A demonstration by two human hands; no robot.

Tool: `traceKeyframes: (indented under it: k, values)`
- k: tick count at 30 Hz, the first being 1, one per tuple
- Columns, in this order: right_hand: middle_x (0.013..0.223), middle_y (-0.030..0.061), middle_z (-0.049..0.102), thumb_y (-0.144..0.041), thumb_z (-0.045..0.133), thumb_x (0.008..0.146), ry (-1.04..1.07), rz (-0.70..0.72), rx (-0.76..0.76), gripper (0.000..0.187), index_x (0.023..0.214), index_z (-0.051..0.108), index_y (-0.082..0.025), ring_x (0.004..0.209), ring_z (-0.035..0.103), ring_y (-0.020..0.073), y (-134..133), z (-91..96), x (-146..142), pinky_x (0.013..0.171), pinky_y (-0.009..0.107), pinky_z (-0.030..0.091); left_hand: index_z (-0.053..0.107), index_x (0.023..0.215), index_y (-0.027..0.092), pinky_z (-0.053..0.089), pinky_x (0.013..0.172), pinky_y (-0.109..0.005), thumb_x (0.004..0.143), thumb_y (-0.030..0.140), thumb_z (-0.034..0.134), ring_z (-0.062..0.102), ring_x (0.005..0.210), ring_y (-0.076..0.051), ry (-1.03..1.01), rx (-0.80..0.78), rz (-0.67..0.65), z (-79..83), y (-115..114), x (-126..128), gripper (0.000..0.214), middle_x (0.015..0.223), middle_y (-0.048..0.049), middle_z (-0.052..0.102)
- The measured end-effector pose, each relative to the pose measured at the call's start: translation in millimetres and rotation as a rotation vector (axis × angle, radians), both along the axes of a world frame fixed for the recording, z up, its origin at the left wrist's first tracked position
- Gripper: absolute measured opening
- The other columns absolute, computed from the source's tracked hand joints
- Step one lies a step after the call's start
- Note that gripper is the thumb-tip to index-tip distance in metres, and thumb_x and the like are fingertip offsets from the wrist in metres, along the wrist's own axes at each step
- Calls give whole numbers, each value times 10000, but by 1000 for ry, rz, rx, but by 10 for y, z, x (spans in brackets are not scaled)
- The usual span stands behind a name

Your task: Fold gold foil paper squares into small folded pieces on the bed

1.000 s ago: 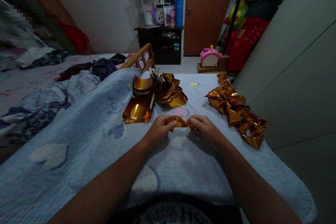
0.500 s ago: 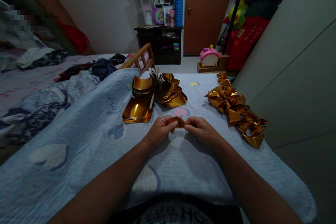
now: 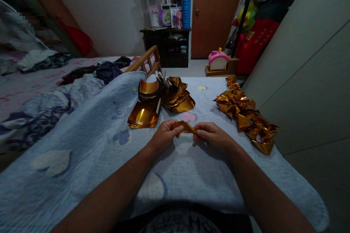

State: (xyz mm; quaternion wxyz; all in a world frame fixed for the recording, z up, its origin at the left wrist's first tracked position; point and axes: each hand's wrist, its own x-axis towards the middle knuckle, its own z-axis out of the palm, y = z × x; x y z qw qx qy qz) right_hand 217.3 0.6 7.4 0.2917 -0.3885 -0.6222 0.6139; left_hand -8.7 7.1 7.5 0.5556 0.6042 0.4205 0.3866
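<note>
A small folded piece of gold foil paper (image 3: pixel 186 126) is pinched between my two hands just above the light blue quilt (image 3: pixel 90 142). My left hand (image 3: pixel 164 135) is closed on its left end. My right hand (image 3: pixel 212 135) is closed on its right end, thumb and fingers pressed together. Beyond my hands lies a stack of curved gold foil sheets (image 3: pixel 158 100). To the right runs a row of several folded gold paper pieces (image 3: pixel 246 114).
A wooden bed rail (image 3: pixel 144 60) stands behind the foil stack. Rumpled bedding and dark clothes (image 3: pixel 106 70) lie at the left. A grey wardrobe wall (image 3: pixel 306 65) borders the bed on the right. A dark shelf unit (image 3: pixel 171 45), a brown door (image 3: pixel 214 11) and a pink toy (image 3: pixel 218 59) are at the back.
Both hands stay in place on the gold paper; the fingers have shifted slightly and the piece now tilts, its left end raised a little.
</note>
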Motion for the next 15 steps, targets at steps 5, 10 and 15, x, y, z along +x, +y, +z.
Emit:
traceKeyframes:
  k: [5, 10, 15]
  values:
    - [831, 8, 606, -425, 679, 810, 1, -28, 62, 297, 968, 632, -178, 675, 508, 118, -6, -29, -118, 598, 242, 394, 644, 755, 144, 374, 622, -255, 821, 407, 687, 493, 624, -121, 34, -5, -29, -44, -3, 39, 275, 660, 9, 557]
    - [781, 10, 598, -338, 605, 851, -113, -68, 198, 189, 894, 650, -159, 698, 500, 136, -4, -55, -198, 638, 258, 380, 630, 711, 150, 364, 620, -245, 810, 423, 697, 485, 617, -113, 77, 5, -66, -17, -16, 52, 298, 644, 20, 549]
    - [743, -1, 555, -351, 606, 840, -122, -117, 163, 218, 906, 652, -148, 648, 457, 125, -4, -42, -116, 586, 252, 343, 603, 643, 164, 364, 612, -245, 790, 430, 697, 472, 579, -109, 70, -9, -28, 53, -6, 3, 318, 590, 23, 548]
